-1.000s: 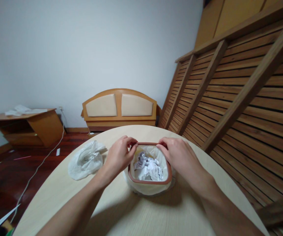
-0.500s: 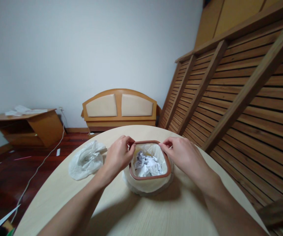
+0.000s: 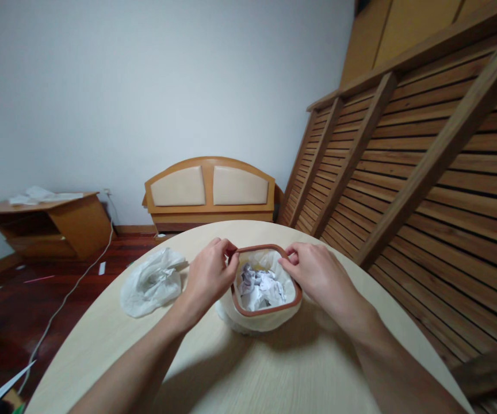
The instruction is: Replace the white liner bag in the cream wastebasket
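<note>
On the round table [image 3: 214, 368] stands a small trash bin [image 3: 270, 325] lined with a whitish plastic bag [image 3: 279, 263]. A brown rim ring [image 3: 270, 312] lies around its mouth, over the liner. Crumpled white paper [image 3: 262, 287] fills the bottom inside. My left hand [image 3: 211, 270] pinches the ring at its far left corner. At the far right corner, the fingers of my right hand [image 3: 317, 267] are closed on the same ring, thumb on the inner side. A crumpled translucent plastic bag [image 3: 151, 284] lies left of my left hand.
Beyond the table is a wooden headboard [image 3: 209, 187] against the wall. A slatted wooden frame [image 3: 425, 172] leans along the right side. At the left, a low cabinet [image 3: 71, 221] stands on the dark red floor, with a white cable [image 3: 65, 299] trailing past it.
The ring and bin have tilted and shifted slightly, the ring's left side moving right. My right thumb now reaches over the inner edge. The left hand has barely moved.
</note>
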Tool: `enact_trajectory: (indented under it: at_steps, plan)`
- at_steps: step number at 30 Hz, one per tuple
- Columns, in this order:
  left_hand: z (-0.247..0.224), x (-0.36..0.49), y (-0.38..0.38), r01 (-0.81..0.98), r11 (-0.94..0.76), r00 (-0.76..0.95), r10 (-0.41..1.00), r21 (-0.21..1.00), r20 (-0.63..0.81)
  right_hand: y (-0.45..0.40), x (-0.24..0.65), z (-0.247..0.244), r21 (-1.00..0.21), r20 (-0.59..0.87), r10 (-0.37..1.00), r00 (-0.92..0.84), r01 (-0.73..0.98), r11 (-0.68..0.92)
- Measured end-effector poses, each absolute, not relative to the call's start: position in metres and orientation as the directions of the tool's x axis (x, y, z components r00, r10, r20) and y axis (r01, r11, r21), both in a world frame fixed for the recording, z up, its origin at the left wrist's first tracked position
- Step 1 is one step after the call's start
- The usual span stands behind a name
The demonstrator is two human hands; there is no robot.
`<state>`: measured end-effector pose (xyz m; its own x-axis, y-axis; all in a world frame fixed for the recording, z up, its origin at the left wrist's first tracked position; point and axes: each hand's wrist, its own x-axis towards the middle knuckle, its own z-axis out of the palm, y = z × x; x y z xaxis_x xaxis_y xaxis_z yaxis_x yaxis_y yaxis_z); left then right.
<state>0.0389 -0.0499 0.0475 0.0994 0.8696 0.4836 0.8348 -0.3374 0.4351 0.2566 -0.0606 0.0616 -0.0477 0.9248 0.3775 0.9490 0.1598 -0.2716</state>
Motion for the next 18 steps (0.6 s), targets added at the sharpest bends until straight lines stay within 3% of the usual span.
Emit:
enact_trajectory:
  at_steps: [9, 18]
  plan:
    - [0.047, 0.038, -0.049, 0.819, -0.35, 0.105, 0.87, 0.454, 0.481, -0.067, 0.25, 0.066, -0.171, 0.373, 0.928, -0.013, 0.982, 0.082]
    - [0.046, 0.035, -0.044, 0.843, -0.259, 0.031, 0.899, 0.472, 0.438, -0.072, 0.258, 0.07, -0.231, 0.371, 0.927, -0.058, 0.961, 0.153]
